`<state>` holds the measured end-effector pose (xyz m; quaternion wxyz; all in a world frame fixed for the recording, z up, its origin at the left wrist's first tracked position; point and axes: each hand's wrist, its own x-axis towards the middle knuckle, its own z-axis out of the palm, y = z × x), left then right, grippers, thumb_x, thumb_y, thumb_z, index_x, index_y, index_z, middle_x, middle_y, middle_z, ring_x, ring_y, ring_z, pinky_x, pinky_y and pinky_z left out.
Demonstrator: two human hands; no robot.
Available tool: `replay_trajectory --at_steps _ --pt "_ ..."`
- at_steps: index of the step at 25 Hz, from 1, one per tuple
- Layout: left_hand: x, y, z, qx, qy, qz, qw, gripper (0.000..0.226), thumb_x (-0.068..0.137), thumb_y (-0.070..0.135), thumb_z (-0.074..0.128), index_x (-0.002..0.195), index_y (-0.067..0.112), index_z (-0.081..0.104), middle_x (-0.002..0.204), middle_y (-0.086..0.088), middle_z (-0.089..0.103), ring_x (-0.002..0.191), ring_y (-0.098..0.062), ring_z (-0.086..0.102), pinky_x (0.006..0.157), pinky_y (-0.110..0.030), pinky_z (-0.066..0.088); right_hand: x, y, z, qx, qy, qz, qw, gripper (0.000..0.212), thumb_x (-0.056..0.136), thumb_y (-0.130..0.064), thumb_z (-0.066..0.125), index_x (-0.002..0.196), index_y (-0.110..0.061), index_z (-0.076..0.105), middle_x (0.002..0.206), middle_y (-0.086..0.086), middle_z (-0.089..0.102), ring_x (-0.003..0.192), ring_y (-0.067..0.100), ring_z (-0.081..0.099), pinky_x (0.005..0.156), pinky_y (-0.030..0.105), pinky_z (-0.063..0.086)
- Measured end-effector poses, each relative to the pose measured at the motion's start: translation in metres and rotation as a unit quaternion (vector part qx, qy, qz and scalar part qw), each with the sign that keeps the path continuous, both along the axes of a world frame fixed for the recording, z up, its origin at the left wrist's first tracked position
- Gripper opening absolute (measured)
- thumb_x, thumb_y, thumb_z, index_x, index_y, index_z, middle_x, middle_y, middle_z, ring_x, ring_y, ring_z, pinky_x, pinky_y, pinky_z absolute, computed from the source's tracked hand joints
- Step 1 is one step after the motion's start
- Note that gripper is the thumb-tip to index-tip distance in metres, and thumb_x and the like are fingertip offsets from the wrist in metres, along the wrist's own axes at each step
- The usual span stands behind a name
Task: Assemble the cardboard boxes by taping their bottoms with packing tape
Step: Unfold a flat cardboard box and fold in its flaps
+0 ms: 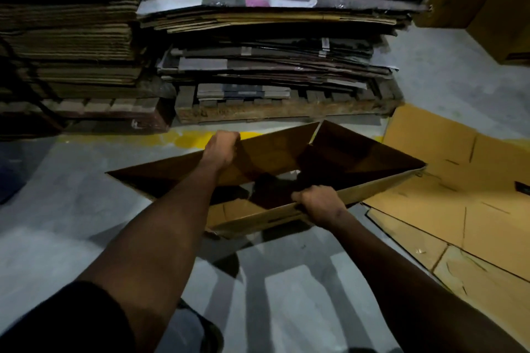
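One half-opened cardboard box held in two hands, in front of two pallet stacks.

Two stacks of flattened cartons fill the top of the frame, a brown one (66, 23) upper left and a mixed one (272, 37) at centre on a wooden pallet (286, 112). The grey floor (71, 223) lies bare at lower left and bottom centre. At least two flat cardboard sheets (459, 180) overlap at right. The cardboard box (372, 183) sits mid-frame, its right corner near those sheets. The left hand (219, 149) grips its far top edge and the right hand (321, 203) grips its near edge, fingers curled over.
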<state>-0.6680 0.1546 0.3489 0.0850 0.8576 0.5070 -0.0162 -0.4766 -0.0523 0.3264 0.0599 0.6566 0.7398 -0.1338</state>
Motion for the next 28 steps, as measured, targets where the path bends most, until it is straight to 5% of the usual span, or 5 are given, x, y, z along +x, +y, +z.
replay_trajectory --at_steps 6,14,19,28 --pt "-0.111 0.021 -0.022 0.002 0.094 0.097 0.991 0.027 0.092 0.006 0.050 0.113 0.016 0.061 0.112 -0.012 0.063 0.102 -0.030 0.061 0.085 -0.040 0.052 0.041 0.009 -0.010 0.025 -0.060 -0.077 0.995 0.021 0.094 -0.031 0.058 0.116 -0.029 0.057 0.108 -0.006 0.062 0.101 0.015 0.059 0.094 0.039 0.045" --pt "-0.049 0.034 -0.002 0.052 0.103 0.044 0.992 0.025 0.093 0.003 0.047 0.111 0.009 0.064 0.112 -0.015 0.064 0.106 -0.032 0.062 0.084 -0.038 0.051 0.022 0.017 0.002 -0.016 -0.063 -0.003 0.998 0.026 0.095 -0.033 0.059 0.120 -0.029 0.059 0.114 -0.005 0.063 0.100 0.013 0.061 0.084 0.028 0.050" --pt "-0.031 0.040 -0.011 -0.006 0.092 0.042 0.995 0.022 0.098 0.015 0.050 0.115 0.008 0.060 0.116 -0.016 0.061 0.111 -0.032 0.058 0.089 -0.038 0.048 0.023 0.012 0.004 -0.001 -0.072 0.022 0.997 0.028 0.094 -0.036 0.059 0.120 -0.026 0.061 0.112 -0.003 0.063 0.099 0.015 0.060 0.085 0.030 0.051" --pt "-0.063 0.031 -0.023 -0.018 0.077 0.047 0.996 0.030 0.095 0.004 0.045 0.122 0.015 0.051 0.114 -0.015 0.059 0.105 -0.032 0.059 0.083 -0.041 0.052 0.029 0.006 0.000 0.028 -0.058 -0.003 0.998 0.023 0.093 -0.040 0.060 0.114 -0.030 0.061 0.105 -0.005 0.063 0.102 0.016 0.058 0.095 0.039 0.039"
